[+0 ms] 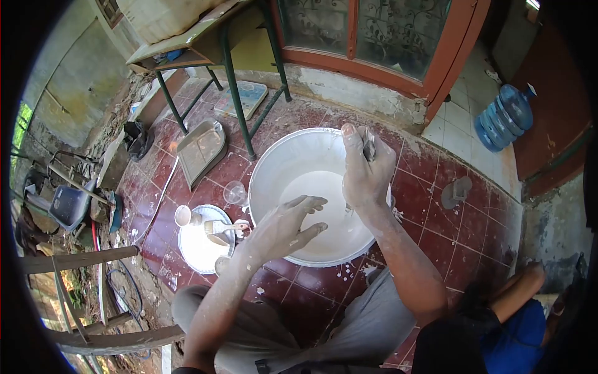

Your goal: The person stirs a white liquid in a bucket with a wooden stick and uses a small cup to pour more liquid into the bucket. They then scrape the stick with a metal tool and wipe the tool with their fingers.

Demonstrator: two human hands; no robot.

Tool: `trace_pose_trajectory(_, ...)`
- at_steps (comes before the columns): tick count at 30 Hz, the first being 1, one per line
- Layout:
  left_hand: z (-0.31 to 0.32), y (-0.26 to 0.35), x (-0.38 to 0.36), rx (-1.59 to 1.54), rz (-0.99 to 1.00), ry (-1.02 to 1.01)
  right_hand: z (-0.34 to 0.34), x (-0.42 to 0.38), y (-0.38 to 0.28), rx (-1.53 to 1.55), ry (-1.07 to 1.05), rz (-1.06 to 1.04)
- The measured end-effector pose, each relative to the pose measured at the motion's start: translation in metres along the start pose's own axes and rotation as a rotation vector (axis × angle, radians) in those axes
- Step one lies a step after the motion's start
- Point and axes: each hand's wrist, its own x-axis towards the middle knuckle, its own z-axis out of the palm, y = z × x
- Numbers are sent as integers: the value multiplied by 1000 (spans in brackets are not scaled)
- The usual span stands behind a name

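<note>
A wide metal basin [265,171] stands on the floor in front of me, with white liquid [321,209] in its bottom. My left hand [283,230], coated in white, is over the basin's near left rim with its fingers spread and nothing in them. Above the basin's right side, my right hand [372,168] is raised and closed, also white. Something small and dark grey shows between its thumb and fingers, too hidden to name. Left of the basin lies a round plate [192,257] with white material, a paintbrush [218,227] and a small cup [182,215].
A clear cup [235,192] stands beside the basin. Farther back are a dustpan-like tray [202,151] and a green-legged table [229,81]. A blue water jug [504,118] lies right of the doorway. Another person's arm [518,292] shows at lower right.
</note>
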Motion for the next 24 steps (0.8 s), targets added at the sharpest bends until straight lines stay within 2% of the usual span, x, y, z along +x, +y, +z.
trace_pose_trajectory(1,5,4,-2,-142,-11,91,1,-4,-1,-1,-5,-1)
trace_pose_trajectory(2,12,2,1,-154,-17,96,-1,-12,-1,172,-88,3)
trace_pose_trajectory(3,22,-4,7,-63,65,220,-2,-20,-1,344,-172,13)
trace_pose_trajectory(4,29,-10,12,33,149,341,-2,-27,5,338,-181,20)
trace_pose_trajectory(6,34,-25,26,-15,226,333,-2,-36,17,506,-232,-174)
trace_pose_trajectory(8,37,-31,27,-71,299,315,-1,-43,11,501,-229,-183)
trace_pose_trajectory(10,33,-30,23,-183,172,178,-1,-46,0,614,-253,147)
trace_pose_trajectory(11,28,-29,22,-191,174,176,-1,-45,-2,706,-277,266)
trace_pose_trajectory(12,21,-28,22,-162,105,13,0,-43,-3,699,-269,264)
trace_pose_trajectory(13,16,-29,24,-131,38,-155,0,-41,-3,766,-276,410)
trace_pose_trajectory(14,17,-32,25,-140,44,-167,0,-43,-3,832,-280,566)
trace_pose_trajectory(15,17,-34,27,-117,80,-235,1,-47,-8,824,-269,574)
trace_pose_trajectory(17,20,-39,31,-90,126,-291,6,-48,-17,577,-337,583)
trace_pose_trajectory(18,27,-43,33,-132,256,-146,7,-48,-16,571,-338,580)
trace_pose_trajectory(19,31,-46,36,-171,383,2,8,-48,-14,437,-344,400)
trace_pose_trajectory(20,31,-46,40,-173,382,9,10,-49,-13,304,-351,223)
trace_pose_trajectory(21,29,-45,44,-168,346,26,12,-52,-14,304,-357,226)
trace_pose_trajectory(23,19,-43,44,-168,303,44,15,-59,-16,222,-378,-16)
trace_pose_trajectory(24,11,-39,43,-111,266,39,15,-59,-12,222,-383,-13)
